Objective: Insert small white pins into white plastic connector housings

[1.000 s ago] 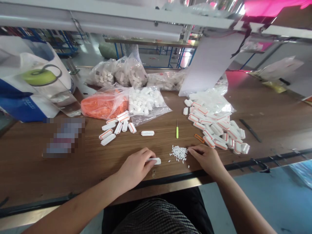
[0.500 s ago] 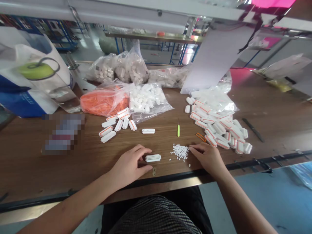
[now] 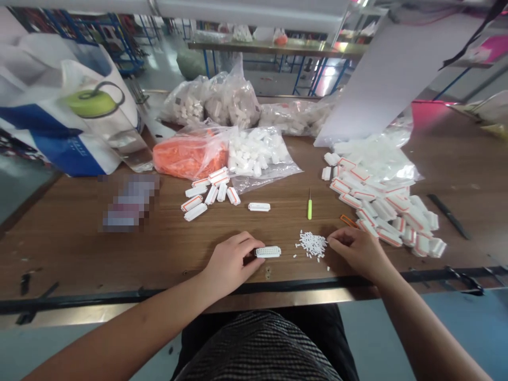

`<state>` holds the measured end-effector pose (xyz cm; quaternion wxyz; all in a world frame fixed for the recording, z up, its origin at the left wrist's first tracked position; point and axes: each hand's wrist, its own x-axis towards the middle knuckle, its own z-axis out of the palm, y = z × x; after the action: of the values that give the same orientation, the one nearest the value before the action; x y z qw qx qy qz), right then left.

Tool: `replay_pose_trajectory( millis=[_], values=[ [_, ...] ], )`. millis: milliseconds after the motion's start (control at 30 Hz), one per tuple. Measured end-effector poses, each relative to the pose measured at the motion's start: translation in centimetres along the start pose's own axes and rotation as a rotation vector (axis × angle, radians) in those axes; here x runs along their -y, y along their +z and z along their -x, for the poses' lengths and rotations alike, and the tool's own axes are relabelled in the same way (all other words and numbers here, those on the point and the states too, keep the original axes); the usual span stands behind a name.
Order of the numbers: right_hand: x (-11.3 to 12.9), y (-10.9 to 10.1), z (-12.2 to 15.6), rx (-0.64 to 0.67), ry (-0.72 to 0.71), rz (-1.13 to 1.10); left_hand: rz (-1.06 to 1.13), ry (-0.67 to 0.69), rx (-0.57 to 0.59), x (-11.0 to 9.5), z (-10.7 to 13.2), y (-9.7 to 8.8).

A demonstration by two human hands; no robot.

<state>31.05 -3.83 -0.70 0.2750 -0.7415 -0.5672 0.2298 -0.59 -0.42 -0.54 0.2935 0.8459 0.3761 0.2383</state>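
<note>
My left hand (image 3: pixel 234 263) has its thumb and fingers closed on the left end of a white connector housing (image 3: pixel 269 252), which lies on the wooden bench with its rows of small holes facing up. To its right is a loose pile of tiny white plugs (image 3: pixel 313 244). My right hand (image 3: pixel 355 250) is at the pile's right edge, thumb and fingertips pinched together; whatever may be between them is too small to make out. Beyond the pile lies a screwdriver with a yellow-green handle (image 3: pixel 309 209). Another white housing (image 3: pixel 259 207) rests behind the held one.
White housings with orange frames (image 3: pixel 391 209) are heaped at the right, beside a dark flat strip (image 3: pixel 448 216). More housings (image 3: pixel 196 211) lie at the left. Behind stand a bag of orange parts (image 3: pixel 190 156) and a bag of white parts (image 3: pixel 257 153). An orange frame (image 3: pixel 348 220) lies near my right hand.
My left hand has closed from a spread position onto the end of the connector housing. My right hand stays pinched at the pile's edge. The camera view has shifted left.
</note>
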Motion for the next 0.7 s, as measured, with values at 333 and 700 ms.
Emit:
replay_pose_trajectory(
  millis=[333,700],
  values=[
    [9.8,5.4,2.8,0.125,-0.325,-0.235,0.004,-0.078,0.0,-0.7,0.2,0.2],
    [10.3,7.5,2.7,0.162,-0.459,-0.053,0.04,-0.08,-0.015,-0.3,0.3,0.6]
  ],
)
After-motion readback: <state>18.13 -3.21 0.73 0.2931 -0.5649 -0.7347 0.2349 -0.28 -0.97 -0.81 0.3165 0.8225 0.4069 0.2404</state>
